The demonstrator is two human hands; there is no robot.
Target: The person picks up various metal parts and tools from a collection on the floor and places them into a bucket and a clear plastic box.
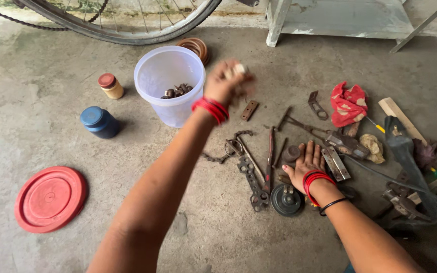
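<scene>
My left hand (227, 82) is stretched out beside the rim of a translucent white bucket (178, 115), blurred by motion, its fingers closed on a small pale piece (239, 69). Several rusty metal parts (177, 91) lie at the bottom of the bucket. Palm down with fingers spread, my right hand (307, 162) rests on a scatter of rusty tools on the concrete floor, beside a small round part (292, 153) and a black disc (286, 200). Both wrists carry red bangles.
A flat multi-hole wrench (254, 183), a chain (218, 156), pliers, a small rusty plate (249, 109) and a red cloth (348, 104) lie around. Left of the bucket sit a red lid (50, 198), a blue jar (98, 122) and a red-capped jar (111, 86). A bicycle wheel (127, 31) and a bench (340, 19) stand behind.
</scene>
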